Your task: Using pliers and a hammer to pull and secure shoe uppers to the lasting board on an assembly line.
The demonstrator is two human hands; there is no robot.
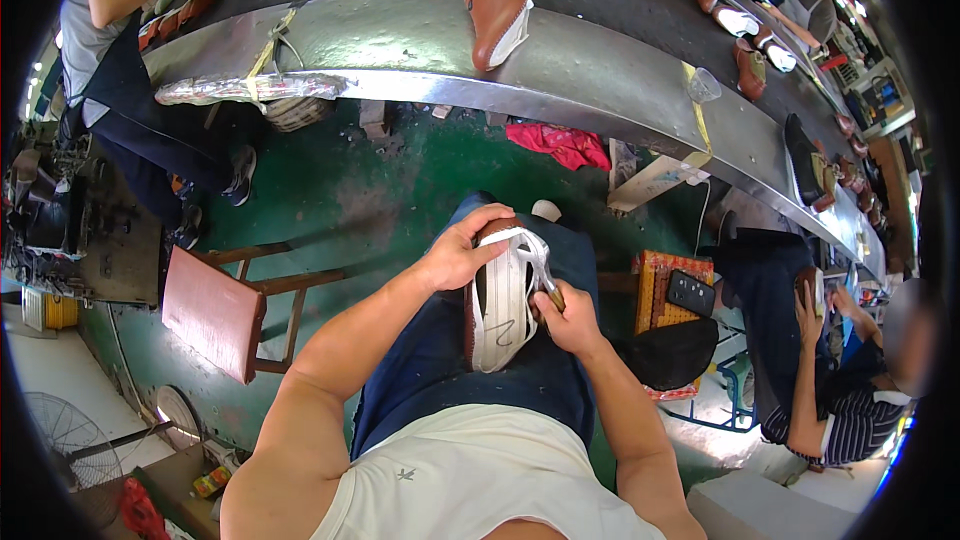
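Observation:
On my lap, a brown shoe upper (488,320) on a last lies with its pale underside up and a dark mark drawn on it. My left hand (463,252) is closed around its far end, the thumb pressing on the white folded edge. In my right hand (568,318) are metal pliers (541,275), gripped by the handles. Their head reaches the white edge on the right side of the far end. Whether the jaws are clamped on that edge, I cannot tell.
Ahead runs a metal-edged conveyor bench (390,35) with a brown shoe (500,15) on its rim and several others beyond. A stool (212,315) stands left; a phone (690,292) lies on a seat at right. Co-workers are at left (110,50) and right (850,400).

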